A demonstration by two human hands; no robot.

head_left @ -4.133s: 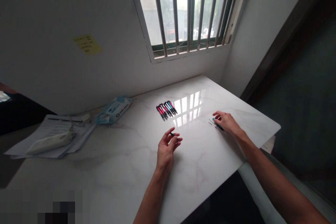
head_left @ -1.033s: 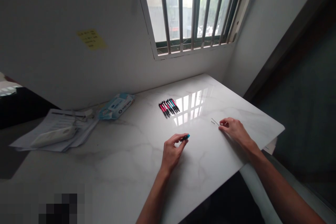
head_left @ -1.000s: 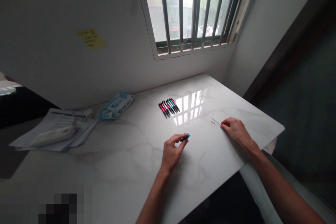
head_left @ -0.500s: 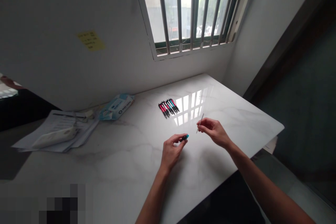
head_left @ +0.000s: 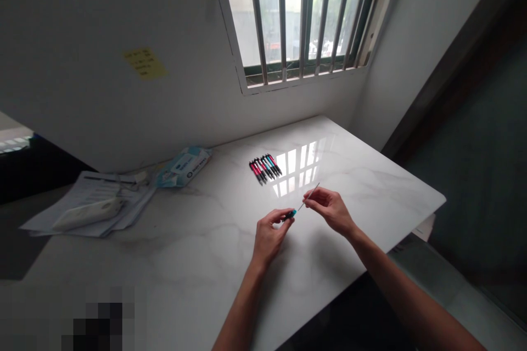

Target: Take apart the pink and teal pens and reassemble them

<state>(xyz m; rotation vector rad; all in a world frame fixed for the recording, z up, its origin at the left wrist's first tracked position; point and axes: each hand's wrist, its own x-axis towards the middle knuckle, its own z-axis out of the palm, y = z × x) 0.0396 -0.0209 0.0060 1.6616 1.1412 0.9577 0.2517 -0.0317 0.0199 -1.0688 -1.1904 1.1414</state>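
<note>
My left hand point(head_left: 272, 227) pinches a short teal and black pen barrel point(head_left: 291, 214) between thumb and fingers, its teal end facing right. In my right hand point(head_left: 327, 207) is a thin, pale pen refill point(head_left: 313, 188), held slantwise between thumb and fingertips. The refill's lower tip is right beside the barrel's teal end; whether they touch I cannot tell. Beyond both hands, a row of several pens point(head_left: 264, 169) lies side by side on the table, red ones at the left and teal ones at the right.
The white marbled table point(head_left: 197, 263) runs along the wall under a barred window point(head_left: 304, 22). At its left lie a blue and white wipes pack point(head_left: 184, 167), papers point(head_left: 93, 189) and a white device point(head_left: 88, 214). A yellow note point(head_left: 145, 63) is on the wall.
My right hand has moved left and tilted the refill, bringing its tip to the barrel's teal end. My left hand has stayed nearly still.
</note>
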